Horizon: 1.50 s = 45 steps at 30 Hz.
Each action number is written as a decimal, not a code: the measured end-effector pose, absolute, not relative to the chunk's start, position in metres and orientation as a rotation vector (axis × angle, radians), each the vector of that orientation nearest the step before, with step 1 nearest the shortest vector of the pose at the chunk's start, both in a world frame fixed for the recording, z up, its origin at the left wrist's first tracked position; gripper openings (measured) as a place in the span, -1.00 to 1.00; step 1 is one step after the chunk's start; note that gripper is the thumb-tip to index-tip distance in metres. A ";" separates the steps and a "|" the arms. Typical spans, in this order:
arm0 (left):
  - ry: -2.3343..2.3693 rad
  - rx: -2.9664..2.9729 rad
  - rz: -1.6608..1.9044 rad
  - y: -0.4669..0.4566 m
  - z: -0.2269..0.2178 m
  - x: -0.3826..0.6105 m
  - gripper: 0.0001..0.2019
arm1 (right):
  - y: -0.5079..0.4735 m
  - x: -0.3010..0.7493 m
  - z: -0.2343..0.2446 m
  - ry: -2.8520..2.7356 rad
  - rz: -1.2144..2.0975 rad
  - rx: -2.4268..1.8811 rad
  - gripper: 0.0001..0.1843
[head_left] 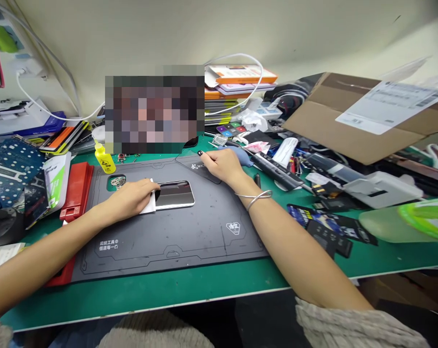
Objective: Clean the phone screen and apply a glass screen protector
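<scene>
Smartphone (pixel 174 195) just beside left fingers (pixel 147 186)

green workbench (pixel 168 295) | yellow squeeze bottle (pixel 105 159) | cardboard box (pixel 323 125) | white cable (pixel 233 54)

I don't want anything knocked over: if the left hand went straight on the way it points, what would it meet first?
The white sheet at the near end of the smartphone: the left hand already seems to touch it, with the phone straight beyond.
</scene>
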<state>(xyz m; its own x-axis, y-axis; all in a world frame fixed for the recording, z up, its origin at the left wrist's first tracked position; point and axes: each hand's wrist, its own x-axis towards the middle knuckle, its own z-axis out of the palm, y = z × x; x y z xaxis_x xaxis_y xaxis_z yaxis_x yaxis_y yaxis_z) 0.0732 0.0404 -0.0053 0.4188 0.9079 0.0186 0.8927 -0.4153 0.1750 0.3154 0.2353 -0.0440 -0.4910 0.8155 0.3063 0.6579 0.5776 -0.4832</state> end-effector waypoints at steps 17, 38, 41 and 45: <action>1.598 2.526 0.195 0.041 -0.007 0.073 -0.69 | 0.232 0.314 -0.041 -2.283 0.430 -1.165 -0.45; 1.764 2.354 0.115 0.036 -0.009 0.082 -0.37 | 0.233 0.314 -0.041 -2.289 0.424 -1.157 -0.44; 1.762 2.328 0.201 0.036 -0.008 0.081 -0.55 | 0.235 0.314 -0.043 -2.288 0.417 -1.163 -0.42; 1.801 2.235 0.212 0.035 -0.004 0.083 -0.91 | 0.236 0.315 -0.045 -2.294 0.411 -1.163 -0.40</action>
